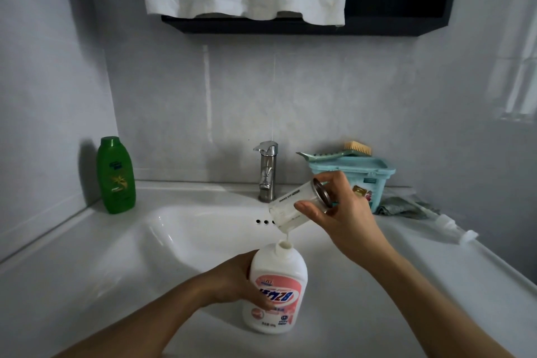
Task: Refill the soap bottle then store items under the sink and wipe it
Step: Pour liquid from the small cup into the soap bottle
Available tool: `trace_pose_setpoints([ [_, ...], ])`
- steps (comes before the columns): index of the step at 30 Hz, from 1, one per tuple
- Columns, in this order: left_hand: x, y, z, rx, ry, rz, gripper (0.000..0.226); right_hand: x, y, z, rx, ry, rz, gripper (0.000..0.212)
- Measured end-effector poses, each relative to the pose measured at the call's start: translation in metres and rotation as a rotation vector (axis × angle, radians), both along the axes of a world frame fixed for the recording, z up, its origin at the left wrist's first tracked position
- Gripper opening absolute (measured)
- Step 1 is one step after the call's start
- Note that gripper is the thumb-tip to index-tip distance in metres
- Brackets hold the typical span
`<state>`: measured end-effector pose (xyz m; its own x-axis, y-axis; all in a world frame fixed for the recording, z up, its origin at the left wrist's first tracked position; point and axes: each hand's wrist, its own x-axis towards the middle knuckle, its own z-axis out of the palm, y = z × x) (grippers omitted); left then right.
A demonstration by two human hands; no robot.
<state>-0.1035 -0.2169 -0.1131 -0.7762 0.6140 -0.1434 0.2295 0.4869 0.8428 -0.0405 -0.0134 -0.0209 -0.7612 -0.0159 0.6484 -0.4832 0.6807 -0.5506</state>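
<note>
Over the near edge of the sink (162, 229), the left hand (247, 279) has its grip clamped round the white soap bottle (275, 285), standing nearly upright with its open neck pointing up and a bit far-side. Right above that neck sits the lip of the clear cup (293, 206), the right hand (337, 206) wrapped tight on it, tilted down-left so a thin white stream drops straight in. So it's all about keeping the lip over the neck. Further back: the faucet (268, 171) and a green bottle (116, 176) far left on the worktop (436, 256).
</note>
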Motion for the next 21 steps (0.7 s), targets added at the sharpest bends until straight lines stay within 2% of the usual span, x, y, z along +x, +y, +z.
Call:
trace_pose_setpoints([
  [21,0.0012,0.001,0.0016,0.003,0.021,-0.007,0.067,-0.0004,0.001,-0.0004,-0.022,-0.009,0.006,0.047],
])
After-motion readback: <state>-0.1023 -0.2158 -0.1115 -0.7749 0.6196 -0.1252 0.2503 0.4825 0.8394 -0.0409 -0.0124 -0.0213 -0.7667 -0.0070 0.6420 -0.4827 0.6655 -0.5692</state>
